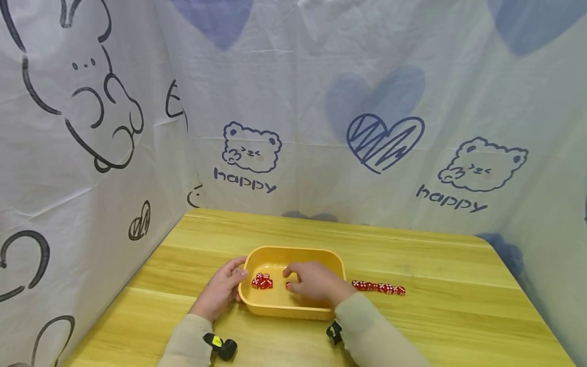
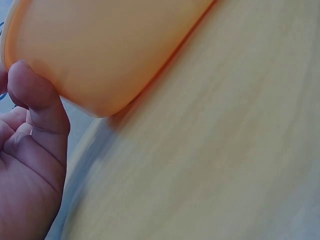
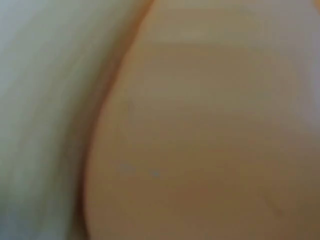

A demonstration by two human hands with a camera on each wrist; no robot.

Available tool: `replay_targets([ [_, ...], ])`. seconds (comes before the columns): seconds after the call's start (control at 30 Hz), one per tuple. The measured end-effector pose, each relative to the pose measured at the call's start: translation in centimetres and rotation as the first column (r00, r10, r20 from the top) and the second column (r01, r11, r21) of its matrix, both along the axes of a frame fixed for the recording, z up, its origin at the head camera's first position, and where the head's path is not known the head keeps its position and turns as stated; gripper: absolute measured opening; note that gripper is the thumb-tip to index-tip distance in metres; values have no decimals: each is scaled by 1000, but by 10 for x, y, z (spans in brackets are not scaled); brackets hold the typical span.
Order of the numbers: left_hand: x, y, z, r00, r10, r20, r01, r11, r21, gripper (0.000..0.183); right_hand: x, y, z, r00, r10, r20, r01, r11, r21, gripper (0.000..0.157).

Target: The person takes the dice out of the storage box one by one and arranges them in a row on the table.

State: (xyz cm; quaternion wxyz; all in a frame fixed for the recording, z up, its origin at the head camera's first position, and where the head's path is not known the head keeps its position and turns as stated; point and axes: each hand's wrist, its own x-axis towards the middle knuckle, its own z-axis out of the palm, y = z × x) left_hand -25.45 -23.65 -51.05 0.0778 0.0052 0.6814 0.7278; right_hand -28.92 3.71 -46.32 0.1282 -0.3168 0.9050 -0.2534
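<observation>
A yellow plastic tub point(image 1: 293, 312) stands on the table. My left hand point(image 1: 221, 285) grips its left end, thumb at the rim and fingers against the outer wall. In the left wrist view, the left thumb point(image 2: 40, 97) presses on the orange-looking tub wall point(image 2: 115, 45). My right hand point(image 1: 316, 281) reaches down inside the tub, with bent fingers. A red die point(image 1: 288, 285) shows at its thumb tip; whether it is pinched is unclear. Several red dice point(image 1: 262, 281) with white pips cluster in the tub's left part. The right wrist view holds only the blurred tub wall point(image 3: 200, 125).
A row of red dice point(image 1: 378, 287) lies on the wood-grain table point(image 1: 440, 316), just right of the tub. White printed cloth point(image 1: 302, 102) hangs behind the table and along its left side. Each sleeve carries a black wrist device point(image 1: 220, 345).
</observation>
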Motion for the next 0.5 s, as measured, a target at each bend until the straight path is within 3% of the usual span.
replay_targets([
  [0.23, 0, 1, 1, 1000, -1, -1, 1, 1000, 5, 49, -1, -1, -9, 1000, 11, 5, -11, 1000, 30, 35],
  [0.5, 0, 0, 1, 1000, -3, 0, 3, 1000, 6, 48, -6, -1, -18, 999, 32, -4, -31, 999, 33, 29],
])
